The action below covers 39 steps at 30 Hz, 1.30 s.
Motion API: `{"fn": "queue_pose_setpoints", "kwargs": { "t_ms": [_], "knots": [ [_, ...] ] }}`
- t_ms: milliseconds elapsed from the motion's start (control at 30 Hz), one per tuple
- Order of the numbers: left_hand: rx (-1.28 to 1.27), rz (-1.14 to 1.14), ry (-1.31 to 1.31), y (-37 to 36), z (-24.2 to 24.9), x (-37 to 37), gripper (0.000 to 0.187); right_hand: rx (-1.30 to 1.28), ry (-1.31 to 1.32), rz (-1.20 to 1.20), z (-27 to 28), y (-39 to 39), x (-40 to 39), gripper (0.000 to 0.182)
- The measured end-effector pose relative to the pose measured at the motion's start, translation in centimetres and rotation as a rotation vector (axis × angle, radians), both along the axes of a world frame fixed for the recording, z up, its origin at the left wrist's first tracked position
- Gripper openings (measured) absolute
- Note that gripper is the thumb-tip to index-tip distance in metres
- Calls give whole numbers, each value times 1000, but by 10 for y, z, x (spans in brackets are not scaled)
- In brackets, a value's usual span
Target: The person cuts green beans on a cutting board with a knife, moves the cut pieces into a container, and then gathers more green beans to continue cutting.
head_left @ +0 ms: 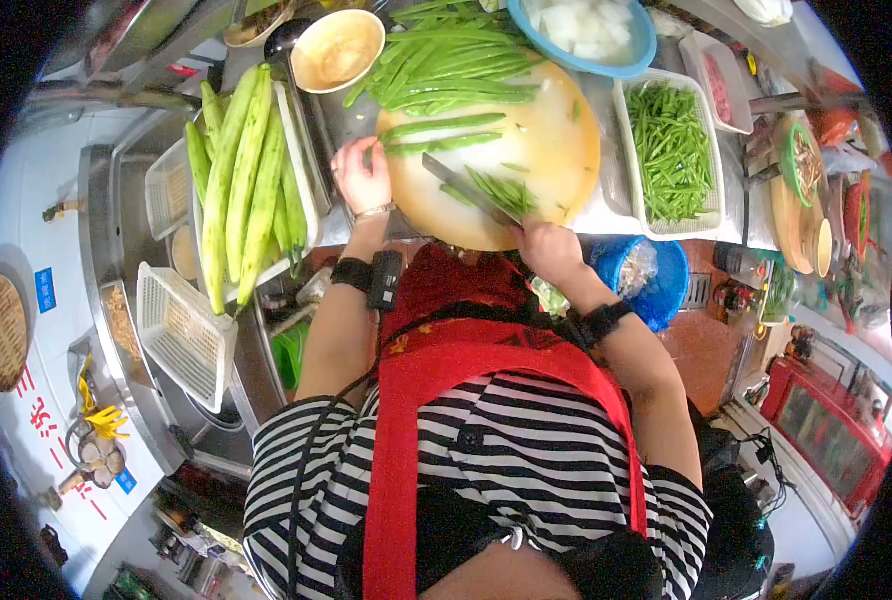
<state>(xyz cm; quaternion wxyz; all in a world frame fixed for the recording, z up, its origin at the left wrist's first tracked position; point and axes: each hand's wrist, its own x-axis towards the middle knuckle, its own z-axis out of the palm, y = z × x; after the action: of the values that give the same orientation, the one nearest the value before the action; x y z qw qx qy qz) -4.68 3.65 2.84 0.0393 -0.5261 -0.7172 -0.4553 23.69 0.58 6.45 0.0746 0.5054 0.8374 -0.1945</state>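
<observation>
A round pale cutting board (551, 150) lies in front of me. My right hand (546, 247) grips the handle of a cleaver (466, 187), whose blade rests on the board beside a small heap of cut green beans (506, 192). My left hand (362, 175) sits at the board's left edge, fingertips on the end of two long green beans (442, 135) lying across the board. A big pile of whole long beans (451, 60) lies at the board's far side.
A white basket of cut bean pieces (672, 150) stands right of the board. Left is a tray of long pale-green gourds (246, 175). A tan bowl (338, 50), a blue bowl of white chunks (591, 30) and an empty white basket (181, 335) are around.
</observation>
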Motion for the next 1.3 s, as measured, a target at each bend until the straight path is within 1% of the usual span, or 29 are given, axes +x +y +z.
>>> {"fn": "queue_pose_setpoints", "kwargs": {
  "t_ms": [33,67,100,133,167,233,267,300,333,367,467,533,567,633,700,767,833,867,933,1000,1067,1100,1167,1267,1300],
  "knots": [
    [11,0,5,7,0,-2,15,11,5,0,1,6,2,30],
    [-53,-66,71,11,-1,-2,21,45,65,21,2,8,6,30],
    [-126,-137,134,11,-2,-2,26,69,123,38,7,5,8,31],
    [-192,-277,170,17,-2,-8,37,41,126,-22,21,6,10,31],
    [-185,-275,169,22,-3,-8,37,47,124,-19,22,6,10,31],
    [-324,-380,240,25,2,-5,44,56,174,-71,21,1,11,30],
    [-413,-373,248,28,-3,-6,44,54,174,-74,15,-1,8,30],
    [-413,-379,249,27,-2,-5,44,11,88,-46,6,-1,2,29],
    [-478,-360,252,28,0,-4,42,-26,5,-18,1,1,-1,28],
    [-541,-338,255,31,2,-4,41,-18,9,-22,-2,6,1,28],
    [-577,-372,269,33,1,-7,40,19,29,23,10,8,8,29],
    [-602,-348,283,33,10,-1,39,-7,72,-59,35,5,8,28],
    [-631,-324,300,31,13,1,39,-10,71,-56,37,2,5,28],
    [-643,-325,271,33,10,0,38,-17,53,-70,39,-3,1,29],
    [-649,-331,247,32,7,-1,37,-8,31,-49,19,-2,-1,30],
    [-567,-346,249,31,4,-5,36,14,14,-25,6,2,3,32],
    [-561,-336,251,27,1,-7,35,35,141,-39,22,2,5,30],
    [-550,-321,251,28,-1,-8,35,40,142,-36,26,2,6,30],
    [-571,-308,224,25,1,-7,33,15,101,-113,31,-5,7,28],
    [-589,-298,198,24,1,-6,31,10,76,-111,12,-7,2,28],
    [-589,-288,227,26,0,-5,30,14,54,-121,-1,-6,4,29],
    [-583,-286,230,29,2,-5,30,29,42,-80,1,-1,4,30],
    [-692,-302,206,26,5,-4,29,37,32,-44,7,-3,7,31],
    [-617,-271,259,22,-7,-5,27,32,73,-125,28,-8,11,32],
    [-619,-268,257,20,-2,-3,27,31,72,-121,26,-13,11,32]
  ]
}}
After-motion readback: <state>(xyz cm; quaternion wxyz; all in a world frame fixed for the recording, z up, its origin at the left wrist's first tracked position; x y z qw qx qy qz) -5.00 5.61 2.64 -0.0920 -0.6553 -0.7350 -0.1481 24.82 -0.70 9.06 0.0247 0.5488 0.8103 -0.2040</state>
